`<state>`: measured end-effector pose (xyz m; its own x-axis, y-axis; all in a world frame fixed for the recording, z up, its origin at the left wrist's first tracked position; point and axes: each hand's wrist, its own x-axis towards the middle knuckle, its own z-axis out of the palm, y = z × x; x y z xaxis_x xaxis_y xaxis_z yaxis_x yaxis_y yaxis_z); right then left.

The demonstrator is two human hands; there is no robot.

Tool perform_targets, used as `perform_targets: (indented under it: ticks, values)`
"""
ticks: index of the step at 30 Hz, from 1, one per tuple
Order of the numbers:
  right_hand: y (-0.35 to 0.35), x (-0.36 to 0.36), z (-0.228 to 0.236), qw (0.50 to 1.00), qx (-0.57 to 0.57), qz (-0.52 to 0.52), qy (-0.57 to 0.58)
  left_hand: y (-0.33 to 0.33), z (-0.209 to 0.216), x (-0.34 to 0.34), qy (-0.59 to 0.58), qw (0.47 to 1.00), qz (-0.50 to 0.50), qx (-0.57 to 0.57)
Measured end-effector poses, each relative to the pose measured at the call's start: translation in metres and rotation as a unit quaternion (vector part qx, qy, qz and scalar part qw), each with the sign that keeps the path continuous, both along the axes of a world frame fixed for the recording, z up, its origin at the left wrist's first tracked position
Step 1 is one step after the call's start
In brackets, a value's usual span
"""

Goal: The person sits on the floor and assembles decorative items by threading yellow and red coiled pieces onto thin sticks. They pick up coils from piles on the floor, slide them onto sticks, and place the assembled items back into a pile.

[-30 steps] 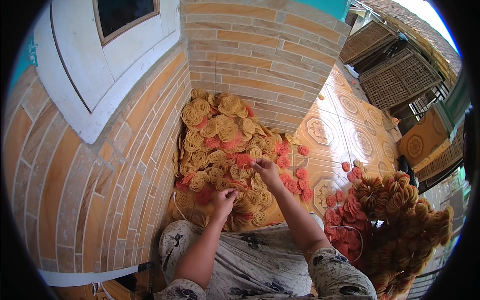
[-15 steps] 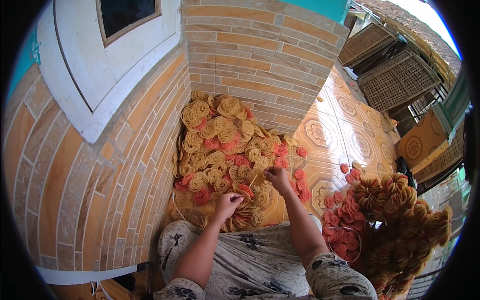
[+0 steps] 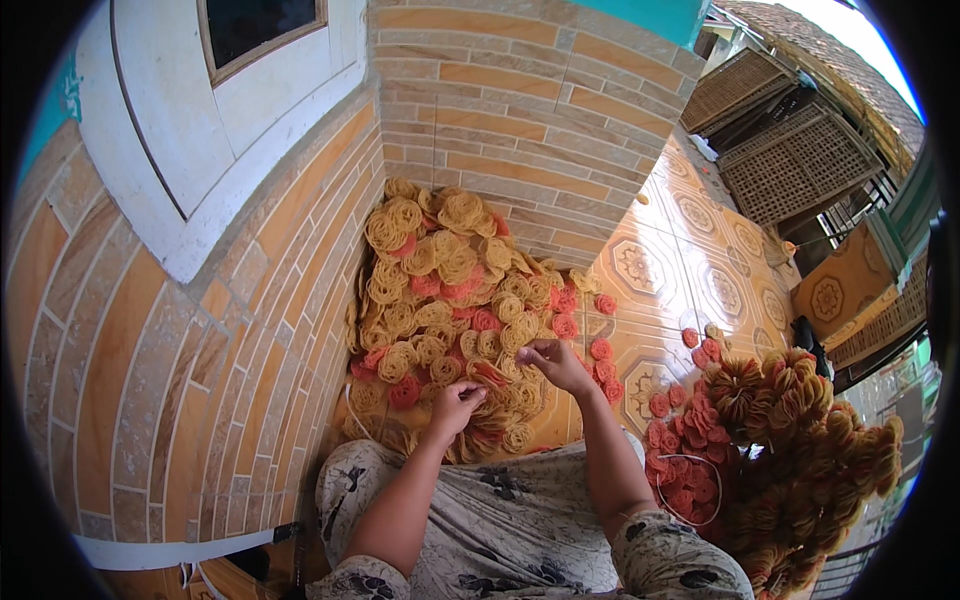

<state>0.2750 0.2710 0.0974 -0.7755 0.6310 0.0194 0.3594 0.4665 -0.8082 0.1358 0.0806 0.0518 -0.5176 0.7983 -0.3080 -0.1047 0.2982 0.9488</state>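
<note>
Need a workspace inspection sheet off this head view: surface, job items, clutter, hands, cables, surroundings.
Surface: patterned orange tile floor, glare on the outer part.
Job items: yellow rosettes piled in the wall corner, red rosettes among them.
Clutter: red heap at right, beside big yellow-and-red clusters.
Left hand: fingers together at a red-and-yellow bundle; grip unclear.
Right hand: over the pile; cannot tell if it holds anything.
Cables: thin white loop on the red heap; string or cable unclear.
Surroundings: stone-patterned wall, white panel with dark pane, woven racks.
</note>
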Motion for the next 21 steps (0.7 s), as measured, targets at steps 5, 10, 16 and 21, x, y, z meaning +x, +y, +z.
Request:
perform_targets:
  ticks: [5,10,16,21]
  values:
    - [0.015,0.009,-0.038,0.933,0.295,-0.105,-0.176,-0.002,-0.001,0.0,0.109,0.993,-0.035,0.009]
    - [0.023,0.011,-0.032,0.984,-0.131,-0.121,-0.023,-0.002,-0.002,0.001,0.147,0.987,-0.056,0.021]
    - [0.012,0.004,-0.007,0.967,-0.238,-0.041,0.078,-0.001,-0.002,0.003,0.148,0.988,-0.052,-0.008]
    - [0.012,-0.019,-0.03,0.975,0.148,-0.138,-0.09,0.0,0.003,0.003,0.1,0.995,0.013,0.011]
